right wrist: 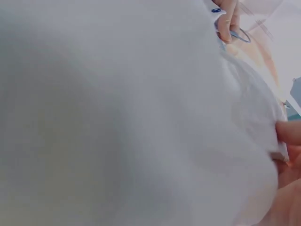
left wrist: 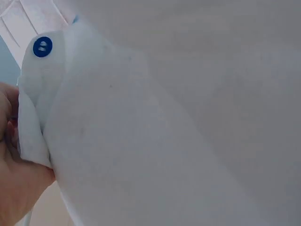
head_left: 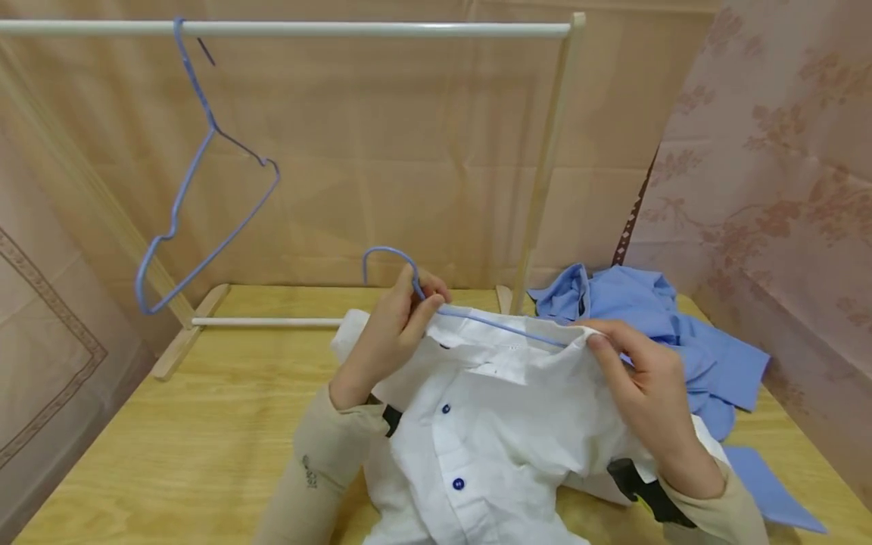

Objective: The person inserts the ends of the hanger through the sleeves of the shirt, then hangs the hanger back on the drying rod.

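Note:
A white shirt (head_left: 507,428) with dark blue buttons hangs in front of me between both hands. Inside its neck opening lies part of a blue hanger (head_left: 504,327), whose hook stands up above the collar. My left hand (head_left: 391,325) grips the hanger at the base of the hook. At the shirt's other side, my right hand (head_left: 647,390) pinches the edge of the white cloth near the hanger's end. White fabric fills most of both wrist views; the hanger's far arm is hidden by the left hand and cloth.
A second blue hanger (head_left: 197,163) hangs from the rail (head_left: 381,29) of a rack at the upper left. Blue garments (head_left: 640,310) lie crumpled on the right of the wooden table (head_left: 204,439). A blue flat piece (head_left: 770,488) shows near the right sleeve.

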Demonstrator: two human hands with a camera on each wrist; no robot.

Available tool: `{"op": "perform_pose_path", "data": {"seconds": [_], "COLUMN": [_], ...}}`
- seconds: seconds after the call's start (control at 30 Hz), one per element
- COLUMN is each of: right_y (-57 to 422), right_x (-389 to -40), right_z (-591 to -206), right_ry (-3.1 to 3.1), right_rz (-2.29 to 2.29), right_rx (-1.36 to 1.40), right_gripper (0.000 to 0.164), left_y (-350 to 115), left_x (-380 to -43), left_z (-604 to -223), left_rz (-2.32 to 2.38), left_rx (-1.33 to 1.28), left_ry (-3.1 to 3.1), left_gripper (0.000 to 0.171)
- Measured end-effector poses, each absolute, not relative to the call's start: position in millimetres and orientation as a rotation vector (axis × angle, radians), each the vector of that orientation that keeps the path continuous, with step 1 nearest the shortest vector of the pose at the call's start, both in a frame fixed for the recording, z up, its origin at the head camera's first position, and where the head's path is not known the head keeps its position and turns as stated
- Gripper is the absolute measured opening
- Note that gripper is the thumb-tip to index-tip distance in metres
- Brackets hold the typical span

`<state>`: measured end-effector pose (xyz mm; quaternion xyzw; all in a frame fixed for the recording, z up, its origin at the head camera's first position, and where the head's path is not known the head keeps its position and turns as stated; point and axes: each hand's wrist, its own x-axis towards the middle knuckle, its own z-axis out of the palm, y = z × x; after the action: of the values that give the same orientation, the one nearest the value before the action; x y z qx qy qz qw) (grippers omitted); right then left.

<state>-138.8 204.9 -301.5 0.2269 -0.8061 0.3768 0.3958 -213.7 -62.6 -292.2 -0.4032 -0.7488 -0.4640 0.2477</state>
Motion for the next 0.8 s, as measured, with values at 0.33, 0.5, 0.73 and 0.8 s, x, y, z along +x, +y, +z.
{"op": "perform_pose_path", "data": {"seconds": [0.33, 0.5, 0.73, 0.8], "right_y": [200, 197, 196, 197], "right_x": [-146, -150, -151, -151], "right_z": [-308, -312, -313, -312], "right_ry": [-2.186, -2.114, -2.005, -1.981], "right_rz": [0.727, 0.685, 0.715, 0.721], "right_rx": [0.71, 0.714, 0.663, 0.642], "right_gripper": [0.037, 0.029, 0.025, 0.022], "left_y": [-58, -55, -61, -65], "left_x": [-206, -200, -200, -202], "left_z": [-290, -287, -286, -284], "left_rz": [-1.256, -1.223, -1.228, -1.205], "left_rx": [-1.11, -1.143, -1.18, -1.178], "left_ry": [-1.988, -1.975, -1.969, -1.953], "left_gripper": [0.005, 0.009, 0.024, 0.024]}}
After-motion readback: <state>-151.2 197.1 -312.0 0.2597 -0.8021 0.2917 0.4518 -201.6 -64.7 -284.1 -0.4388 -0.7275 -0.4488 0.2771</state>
